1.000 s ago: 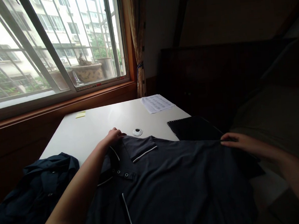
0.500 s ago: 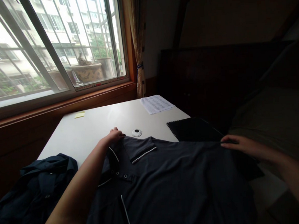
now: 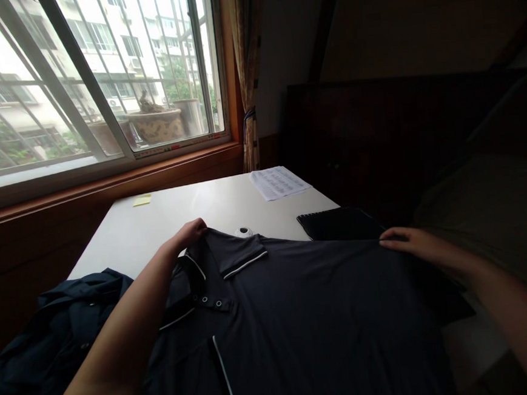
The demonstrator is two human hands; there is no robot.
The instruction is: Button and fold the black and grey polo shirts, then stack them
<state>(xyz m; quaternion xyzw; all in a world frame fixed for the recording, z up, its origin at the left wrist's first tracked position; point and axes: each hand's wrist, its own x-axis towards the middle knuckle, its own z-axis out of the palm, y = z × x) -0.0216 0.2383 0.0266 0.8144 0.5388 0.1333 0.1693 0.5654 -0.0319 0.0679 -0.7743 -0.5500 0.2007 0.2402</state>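
A dark navy polo shirt (image 3: pixel 309 315) with white piping on its collar and placket lies spread over the near part of the white table (image 3: pixel 156 227). My left hand (image 3: pixel 188 232) pinches the shirt's far edge by the collar. My right hand (image 3: pixel 411 244) grips the shirt's far right edge, fingers closed on the cloth. The fabric between the two hands looks pulled taut.
A second dark garment (image 3: pixel 50 336) lies crumpled at the near left. Beyond the shirt are a round cable grommet (image 3: pixel 244 230), a black notebook (image 3: pixel 338 223), a printed sheet (image 3: pixel 279 182) and a yellow sticky note (image 3: pixel 141 201). A window and curtain stand behind the table.
Both hands have shifted the shirt's far edge a little away from me, so the collar now reaches the grommet. The view has moved slightly.
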